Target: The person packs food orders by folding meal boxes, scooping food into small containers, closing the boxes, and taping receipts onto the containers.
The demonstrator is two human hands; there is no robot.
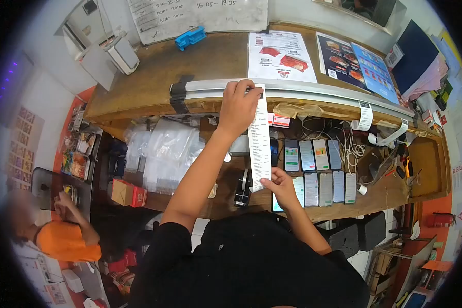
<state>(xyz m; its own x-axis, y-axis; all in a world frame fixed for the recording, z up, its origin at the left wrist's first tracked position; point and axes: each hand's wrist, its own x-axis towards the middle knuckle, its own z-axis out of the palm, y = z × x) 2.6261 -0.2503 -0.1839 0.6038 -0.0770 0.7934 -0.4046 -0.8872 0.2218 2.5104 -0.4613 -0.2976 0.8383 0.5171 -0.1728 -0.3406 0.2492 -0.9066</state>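
A long printed paper receipt hangs upright in front of the counter edge. At its top, my left hand presses it with closed fingers against the metal rail. The bottom end is pinched between the thumb and fingers of my right hand. Just right of the receipt, two rows of phones lie on the lower shelf, most with lit screens. A black device sits left of the receipt's lower end. Two more paper strips hang from the rail at the right.
Plastic bags fill the shelf's left part, near a red and brown box. White cables loop beside the phones. Menu sheets and a blue holder lie on the counter. A person in orange is at left.
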